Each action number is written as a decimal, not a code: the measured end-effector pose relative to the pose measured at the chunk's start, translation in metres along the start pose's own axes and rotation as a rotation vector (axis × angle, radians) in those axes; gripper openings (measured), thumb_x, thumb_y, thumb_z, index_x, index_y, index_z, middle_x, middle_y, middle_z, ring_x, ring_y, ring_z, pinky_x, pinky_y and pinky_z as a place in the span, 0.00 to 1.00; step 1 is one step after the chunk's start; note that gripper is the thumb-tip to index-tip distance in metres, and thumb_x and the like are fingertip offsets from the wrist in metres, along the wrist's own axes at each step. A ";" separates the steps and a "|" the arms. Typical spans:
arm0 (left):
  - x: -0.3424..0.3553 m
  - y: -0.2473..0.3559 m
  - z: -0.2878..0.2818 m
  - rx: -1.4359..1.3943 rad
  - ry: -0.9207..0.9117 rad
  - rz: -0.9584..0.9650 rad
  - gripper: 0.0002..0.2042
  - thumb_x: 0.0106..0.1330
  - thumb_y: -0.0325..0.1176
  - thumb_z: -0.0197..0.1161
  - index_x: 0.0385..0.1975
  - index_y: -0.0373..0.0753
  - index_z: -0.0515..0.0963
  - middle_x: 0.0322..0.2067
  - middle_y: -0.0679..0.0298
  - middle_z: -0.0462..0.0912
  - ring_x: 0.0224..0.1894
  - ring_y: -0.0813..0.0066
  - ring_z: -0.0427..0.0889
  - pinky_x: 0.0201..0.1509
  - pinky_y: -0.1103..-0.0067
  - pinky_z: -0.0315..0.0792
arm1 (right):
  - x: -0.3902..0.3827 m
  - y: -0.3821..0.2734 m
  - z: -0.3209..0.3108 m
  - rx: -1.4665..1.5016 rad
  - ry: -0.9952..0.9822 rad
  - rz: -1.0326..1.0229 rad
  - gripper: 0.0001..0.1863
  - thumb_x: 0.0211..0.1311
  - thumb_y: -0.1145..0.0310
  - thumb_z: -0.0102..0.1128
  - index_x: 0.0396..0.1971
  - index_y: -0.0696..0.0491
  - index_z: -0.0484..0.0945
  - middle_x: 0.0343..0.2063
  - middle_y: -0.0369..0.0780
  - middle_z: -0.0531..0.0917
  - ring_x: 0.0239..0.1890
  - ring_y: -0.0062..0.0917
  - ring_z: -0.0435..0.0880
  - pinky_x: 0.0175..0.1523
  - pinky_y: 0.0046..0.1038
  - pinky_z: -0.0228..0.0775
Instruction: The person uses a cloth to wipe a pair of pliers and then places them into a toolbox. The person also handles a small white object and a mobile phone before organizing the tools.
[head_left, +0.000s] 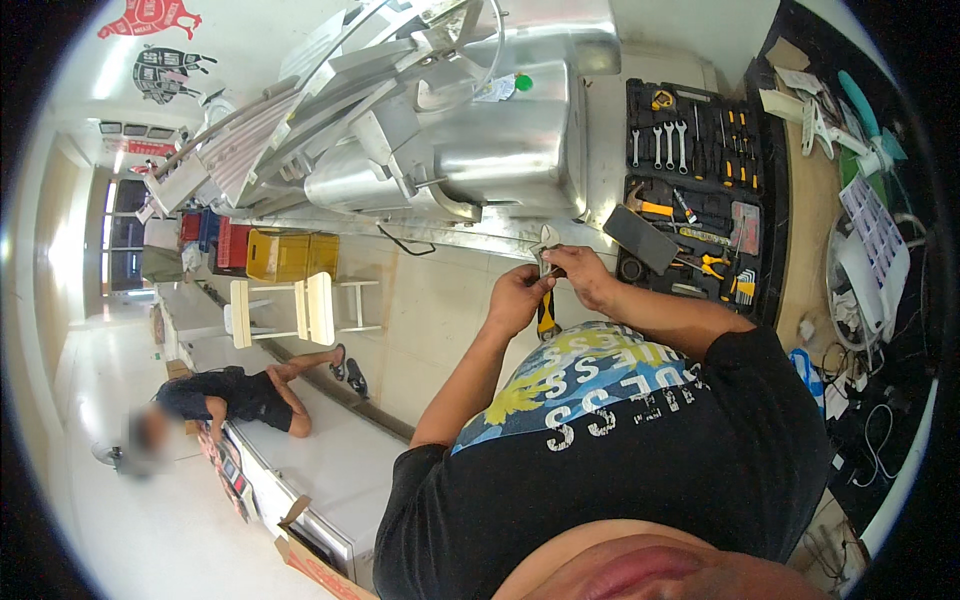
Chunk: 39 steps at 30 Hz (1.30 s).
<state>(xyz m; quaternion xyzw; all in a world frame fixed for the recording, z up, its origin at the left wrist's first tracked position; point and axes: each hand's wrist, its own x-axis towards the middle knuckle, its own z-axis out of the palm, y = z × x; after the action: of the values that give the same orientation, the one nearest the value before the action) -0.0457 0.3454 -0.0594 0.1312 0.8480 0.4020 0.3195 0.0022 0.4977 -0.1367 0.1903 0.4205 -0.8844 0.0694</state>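
My left hand (pixel 523 298) and my right hand (pixel 582 275) meet at an adjustable wrench (pixel 545 242) with a silver head and a yellow-and-black handle, held upright at the edge of a stainless steel machine (pixel 455 150). The fingers of both hands are closed on the wrench; whether a small part is also between them, I cannot make out. Just right of my hands lies an open black tool case (pixel 755 225) with spanners, screwdrivers, a hammer and pliers. A dark phone-like slab (pixel 640 238) rests across the case.
Cream stools (pixel 315 310) and yellow crates (pixel 277 255) stand at left. Another person (pixel 245 395) leans over a white chest unit (pixel 330 480) at lower left. On the right is a cluttered counter with a white fan-like appliance (pixel 865 285), papers and cables.
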 end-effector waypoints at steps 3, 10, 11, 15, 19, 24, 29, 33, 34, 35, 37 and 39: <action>0.003 -0.001 -0.015 0.046 0.025 0.016 0.12 0.63 0.35 0.69 0.35 0.31 0.82 0.25 0.61 0.83 0.27 0.77 0.77 0.33 0.77 0.72 | 0.005 -0.021 0.002 -0.324 -0.024 0.083 0.14 0.64 0.59 0.65 0.38 0.55 0.84 0.32 0.34 0.83 0.38 0.21 0.77 0.46 0.27 0.67; -0.034 -0.077 -0.066 -0.083 0.087 0.009 0.14 0.62 0.33 0.70 0.42 0.29 0.81 0.31 0.57 0.86 0.31 0.73 0.82 0.38 0.76 0.75 | -0.022 -0.169 0.023 -1.143 -0.104 -0.238 0.18 0.65 0.55 0.62 0.49 0.49 0.83 0.44 0.42 0.87 0.45 0.26 0.85 0.53 0.30 0.75; -0.041 -0.092 -0.071 -0.110 0.096 -0.029 0.14 0.62 0.33 0.70 0.42 0.29 0.81 0.31 0.57 0.86 0.31 0.73 0.82 0.38 0.76 0.75 | -0.008 -0.186 0.023 -1.113 0.030 -0.303 0.18 0.64 0.56 0.61 0.49 0.49 0.83 0.44 0.43 0.86 0.45 0.27 0.85 0.53 0.30 0.75; -0.071 -0.144 -0.079 -0.132 0.201 -0.166 0.14 0.62 0.32 0.70 0.41 0.28 0.81 0.30 0.58 0.85 0.30 0.74 0.81 0.37 0.77 0.74 | 0.100 -0.245 0.018 -1.667 0.202 -0.613 0.17 0.64 0.63 0.57 0.51 0.47 0.82 0.46 0.41 0.85 0.48 0.36 0.84 0.57 0.35 0.75; -0.103 -0.192 -0.079 -0.224 0.316 -0.279 0.12 0.62 0.32 0.69 0.38 0.28 0.82 0.27 0.62 0.83 0.28 0.77 0.78 0.34 0.78 0.72 | 0.182 -0.258 0.022 -2.134 -0.003 -0.791 0.21 0.64 0.69 0.53 0.57 0.43 0.78 0.52 0.42 0.82 0.53 0.37 0.82 0.60 0.37 0.74; -0.149 -0.230 -0.069 -0.453 0.487 -0.424 0.11 0.62 0.30 0.69 0.38 0.27 0.81 0.26 0.62 0.83 0.27 0.78 0.77 0.32 0.79 0.71 | 0.206 -0.266 0.056 -2.308 -0.170 -0.540 0.26 0.62 0.71 0.53 0.61 0.38 0.76 0.54 0.41 0.81 0.56 0.40 0.80 0.64 0.36 0.70; -0.179 -0.252 -0.059 -0.609 0.554 -0.480 0.11 0.63 0.29 0.68 0.40 0.28 0.81 0.27 0.64 0.82 0.25 0.78 0.75 0.31 0.79 0.70 | 0.222 -0.256 0.045 -2.267 -0.211 -0.692 0.26 0.61 0.70 0.54 0.60 0.36 0.76 0.54 0.42 0.81 0.54 0.40 0.81 0.62 0.37 0.71; -0.184 -0.267 -0.055 -0.652 0.612 -0.484 0.10 0.64 0.29 0.68 0.39 0.29 0.81 0.26 0.65 0.81 0.25 0.78 0.75 0.30 0.79 0.70 | 0.218 -0.258 0.040 -2.298 -0.157 -0.654 0.28 0.62 0.73 0.49 0.60 0.32 0.76 0.53 0.43 0.82 0.51 0.42 0.83 0.58 0.40 0.75; -0.184 -0.270 -0.055 -0.645 0.615 -0.486 0.10 0.64 0.29 0.68 0.38 0.29 0.81 0.26 0.65 0.81 0.24 0.79 0.75 0.29 0.79 0.70 | 0.217 -0.259 0.039 -2.260 -0.160 -0.646 0.28 0.62 0.72 0.49 0.60 0.32 0.76 0.53 0.43 0.81 0.52 0.42 0.83 0.59 0.40 0.75; -0.184 -0.272 -0.054 -0.643 0.616 -0.481 0.10 0.64 0.29 0.68 0.38 0.29 0.81 0.25 0.65 0.81 0.24 0.79 0.75 0.29 0.79 0.69 | 0.214 -0.261 0.037 -2.223 -0.162 -0.637 0.28 0.61 0.72 0.49 0.60 0.33 0.76 0.54 0.44 0.81 0.52 0.42 0.82 0.59 0.40 0.74; -0.181 -0.274 -0.055 -0.637 0.616 -0.468 0.10 0.64 0.29 0.68 0.38 0.28 0.81 0.25 0.65 0.81 0.23 0.79 0.74 0.28 0.79 0.69 | 0.210 -0.263 0.034 -2.156 -0.178 -0.676 0.27 0.61 0.71 0.51 0.60 0.35 0.76 0.55 0.44 0.80 0.52 0.41 0.82 0.59 0.39 0.74; -0.177 -0.273 -0.058 -0.630 0.602 -0.461 0.10 0.64 0.30 0.67 0.38 0.28 0.81 0.25 0.65 0.81 0.23 0.79 0.74 0.27 0.79 0.69 | 0.208 -0.263 0.030 -2.099 -0.205 -0.770 0.25 0.60 0.70 0.55 0.59 0.38 0.77 0.56 0.43 0.80 0.52 0.42 0.81 0.58 0.38 0.73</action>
<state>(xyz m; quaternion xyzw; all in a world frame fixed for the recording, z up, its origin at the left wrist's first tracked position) 0.0607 0.0506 -0.1644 -0.2849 0.7468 0.5778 0.1651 -0.2718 0.6496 -0.0129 -0.1789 0.9805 -0.0662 -0.0484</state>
